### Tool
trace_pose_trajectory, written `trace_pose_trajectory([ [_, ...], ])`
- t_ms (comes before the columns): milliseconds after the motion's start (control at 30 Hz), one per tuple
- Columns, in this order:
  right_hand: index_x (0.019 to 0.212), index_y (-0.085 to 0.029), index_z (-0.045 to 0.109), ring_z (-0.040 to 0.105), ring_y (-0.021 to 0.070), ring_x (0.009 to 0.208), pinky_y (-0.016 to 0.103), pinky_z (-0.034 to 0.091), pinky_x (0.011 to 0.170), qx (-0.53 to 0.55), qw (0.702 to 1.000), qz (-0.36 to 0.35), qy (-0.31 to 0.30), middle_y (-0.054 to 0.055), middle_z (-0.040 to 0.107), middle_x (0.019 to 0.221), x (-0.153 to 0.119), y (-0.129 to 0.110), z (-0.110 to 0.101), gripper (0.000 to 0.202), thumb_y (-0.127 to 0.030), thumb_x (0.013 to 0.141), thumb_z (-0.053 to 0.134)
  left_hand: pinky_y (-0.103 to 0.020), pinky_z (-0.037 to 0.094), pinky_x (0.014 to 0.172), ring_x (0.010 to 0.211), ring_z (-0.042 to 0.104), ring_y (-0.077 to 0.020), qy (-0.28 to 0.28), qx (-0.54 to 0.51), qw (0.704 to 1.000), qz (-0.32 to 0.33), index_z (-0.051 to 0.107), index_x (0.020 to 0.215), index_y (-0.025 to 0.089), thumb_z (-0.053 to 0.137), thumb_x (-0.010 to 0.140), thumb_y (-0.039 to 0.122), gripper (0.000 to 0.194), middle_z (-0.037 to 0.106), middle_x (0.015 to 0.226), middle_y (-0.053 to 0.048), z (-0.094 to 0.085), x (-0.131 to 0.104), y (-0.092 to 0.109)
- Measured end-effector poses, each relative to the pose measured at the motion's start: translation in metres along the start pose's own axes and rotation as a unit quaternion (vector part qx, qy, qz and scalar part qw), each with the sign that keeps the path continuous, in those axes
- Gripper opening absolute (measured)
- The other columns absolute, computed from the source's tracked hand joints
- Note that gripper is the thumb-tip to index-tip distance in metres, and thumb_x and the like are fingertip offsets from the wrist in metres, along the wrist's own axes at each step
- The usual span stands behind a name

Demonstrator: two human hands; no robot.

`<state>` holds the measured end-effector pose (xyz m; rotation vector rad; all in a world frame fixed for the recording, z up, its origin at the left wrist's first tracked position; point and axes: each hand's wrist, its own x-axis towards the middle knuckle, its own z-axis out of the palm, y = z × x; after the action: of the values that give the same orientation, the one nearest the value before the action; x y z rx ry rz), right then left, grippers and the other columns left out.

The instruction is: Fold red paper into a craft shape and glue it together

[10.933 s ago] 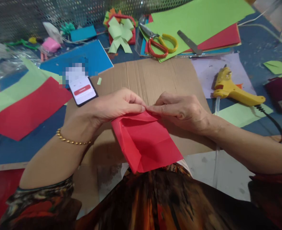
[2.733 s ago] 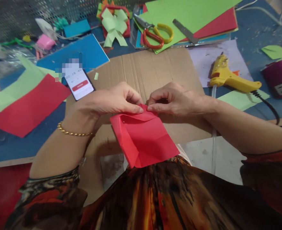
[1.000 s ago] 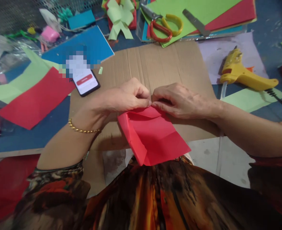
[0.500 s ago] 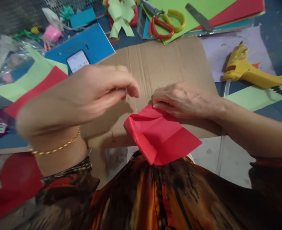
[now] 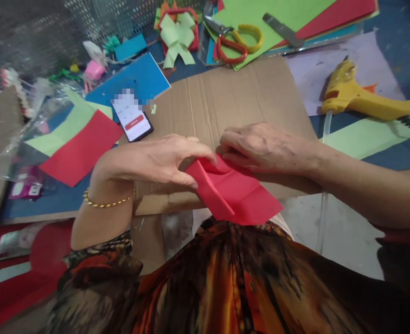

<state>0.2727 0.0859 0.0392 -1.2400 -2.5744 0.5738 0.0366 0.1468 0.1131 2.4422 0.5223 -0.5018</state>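
Note:
A creased sheet of red paper (image 5: 246, 195), partly folded along its left side, hangs over the near edge of a cardboard sheet (image 5: 240, 93). My left hand (image 5: 166, 157) grips the fold at its left, the thumb below and the fingers above. At the paper's upper edge my right hand (image 5: 250, 146) is closed, its curled fingers pinching the sheet; the fingertips are hidden. Both hands are close together above the cardboard.
A phone (image 5: 135, 123) lies left of the cardboard, beside a red paper piece (image 5: 83, 146). Scissors (image 5: 238, 41) and a metal blade (image 5: 283, 30) rest on coloured sheets at the back. To the right is a yellow glue gun (image 5: 361, 93). A green paper bow (image 5: 177, 37) sits behind.
My left hand has come down and right from above the cardboard and taken hold of the red paper's left fold. My right hand keeps its grip. The view has shifted slightly.

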Motion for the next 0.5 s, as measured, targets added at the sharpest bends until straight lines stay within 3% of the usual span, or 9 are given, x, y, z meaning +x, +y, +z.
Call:
trace_pose_trajectory([
  [167,0.100,-0.018,0.066,0.058,0.0173,0.076,0.033,0.034,0.068,0.031,0.999,-0.007,0.011,0.008,0.071,0.093,0.002,0.006,-0.001,0.023,-0.028,0.106,0.046,-0.028,0.049,0.091,0.104,0.069,-0.0202,0.026,-0.015,0.999,0.016,0.074,0.126,0.023,0.063,0.101,0.048,0.037,0.076,0.115,-0.006,0.008,-0.003,-0.007],
  [333,0.100,-0.019,0.072,0.061,0.0179,0.082,0.034,0.041,0.074,0.035,0.997,-0.003,0.062,0.009,0.073,0.096,-0.006,0.011,-0.016,0.030,-0.031,0.106,0.045,-0.030,0.047,0.093,0.107,0.067,-0.0221,0.035,-0.023,0.999,0.027,0.074,0.127,0.023,0.057,0.105,0.052,0.039,0.076,0.117,-0.007,0.015,-0.007,-0.011],
  [500,0.098,-0.021,0.072,0.058,0.0163,0.074,0.033,0.038,0.069,0.020,0.998,-0.059,-0.001,0.007,0.071,0.094,-0.023,-0.002,-0.027,0.030,-0.032,0.108,0.045,-0.033,0.048,0.096,0.112,0.066,-0.0246,0.055,-0.024,0.998,0.037,0.073,0.131,0.028,0.057,0.104,0.058,0.043,0.074,0.121,-0.007,0.020,-0.008,-0.016],
])
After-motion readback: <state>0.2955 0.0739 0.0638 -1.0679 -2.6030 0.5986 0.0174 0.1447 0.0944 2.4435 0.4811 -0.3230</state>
